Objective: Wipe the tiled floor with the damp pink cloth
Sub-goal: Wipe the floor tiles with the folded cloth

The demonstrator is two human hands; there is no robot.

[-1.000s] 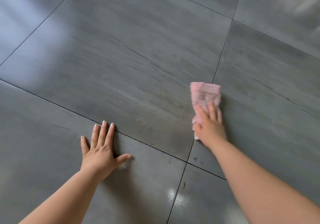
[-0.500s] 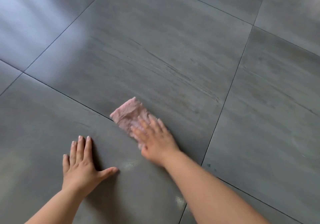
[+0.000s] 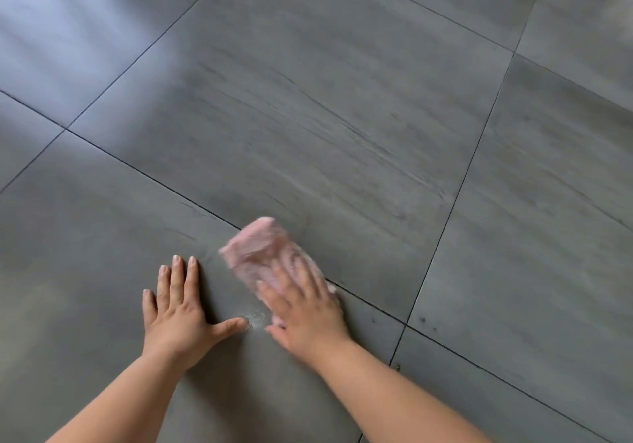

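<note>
A folded pink cloth [image 3: 257, 248] lies flat on the dark grey tiled floor [image 3: 342, 127], across a grout line near the lower middle of the view. My right hand [image 3: 303, 309] presses down on its near half with fingers spread; the cloth and hand are motion-blurred. My left hand [image 3: 180, 309] rests flat on the tile just left of the cloth, fingers together and thumb out toward my right hand, holding nothing. A small pale patch [image 3: 255, 319] shows on the tile between the two hands.
Large grey tiles with dark grout lines fill the whole view. Bright window glare [image 3: 51, 21] lies on the tiles at the upper left. A few small dark specks [image 3: 423, 320] sit by the grout crossing to the right of my hand.
My right hand swept the cloth from the right tile joint leftward to beside my left hand. The view shifted, and my left hand stayed planted on the floor.
</note>
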